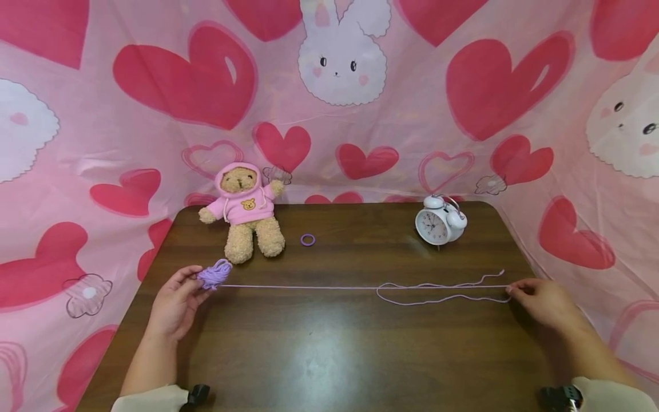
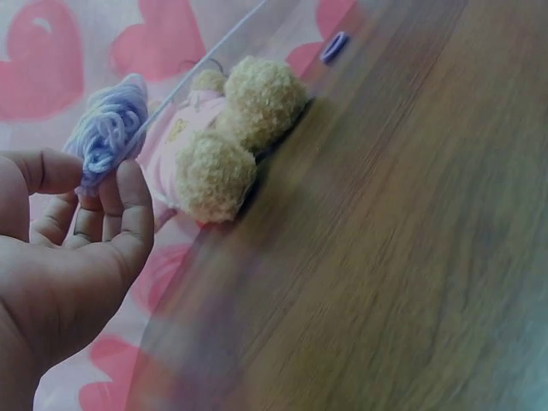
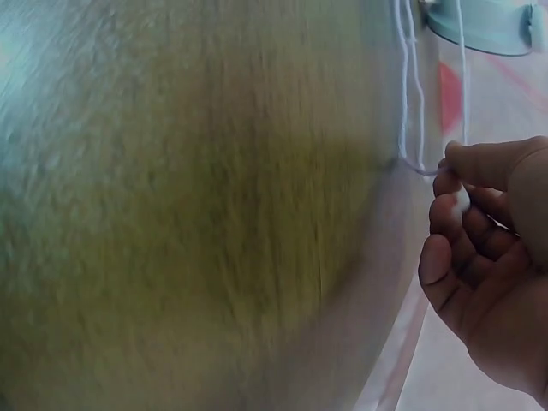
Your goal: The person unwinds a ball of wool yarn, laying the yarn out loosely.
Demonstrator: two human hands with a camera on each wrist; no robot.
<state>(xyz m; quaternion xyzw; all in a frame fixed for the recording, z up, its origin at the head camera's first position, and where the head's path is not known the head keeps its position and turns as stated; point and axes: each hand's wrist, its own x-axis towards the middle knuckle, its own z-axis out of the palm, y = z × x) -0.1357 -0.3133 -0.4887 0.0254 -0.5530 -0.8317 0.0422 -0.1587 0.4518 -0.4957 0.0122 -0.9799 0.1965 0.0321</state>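
Observation:
A bundle of purple yarn (image 1: 214, 274) is pinched between the thumb and fingers of my left hand (image 1: 177, 303), left of the table's middle. In the left wrist view the bundle (image 2: 111, 128) sits at the fingertips of that hand (image 2: 77, 248). From it a strand (image 1: 309, 287) runs straight to the right, where my right hand (image 1: 548, 303) pinches it near the table's right edge. A loose loop of the same yarn (image 1: 422, 303) lies beside the strand. The right wrist view has the yarn (image 3: 463, 86) between thumb and index finger of the right hand (image 3: 488, 257).
A teddy bear in a pink hoodie (image 1: 244, 209) is at the back left of the brown table (image 1: 319, 355). Right of the bear lies a purple ring (image 1: 308, 240). A white alarm clock (image 1: 440, 222) stands at the back right. Pink cloth with hearts (image 1: 221, 80) hangs behind.

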